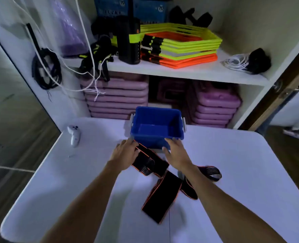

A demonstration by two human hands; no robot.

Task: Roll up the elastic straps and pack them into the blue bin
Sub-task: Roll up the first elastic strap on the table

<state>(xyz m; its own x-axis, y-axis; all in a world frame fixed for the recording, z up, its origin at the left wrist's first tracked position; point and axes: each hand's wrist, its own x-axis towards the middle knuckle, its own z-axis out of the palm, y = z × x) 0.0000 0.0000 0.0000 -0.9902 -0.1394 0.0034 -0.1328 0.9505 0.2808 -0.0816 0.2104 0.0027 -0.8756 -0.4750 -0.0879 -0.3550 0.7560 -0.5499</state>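
The blue bin (177, 126) stands empty at the far side of the white table (75, 181). Several black elastic straps with orange edges lie unrolled in front of it. One strap (152, 161) runs from the bin's near left corner; my left hand (126, 154) presses on its far end with the fingers curled over it. A wider strap (162, 196) lies nearer to me. Another strap (211, 172) lies to the right, partly under my right forearm. My right hand (176, 153) rests against the bin's front wall, fingertips hooked over the rim.
A white game controller (74, 135) lies at the table's far left. Behind the table is a white shelf (189, 71) with yellow and orange agility rings (183, 48), black gear and white cords. Purple stacked steps (117, 95) sit below. The table's rounded edges drop off left and right.
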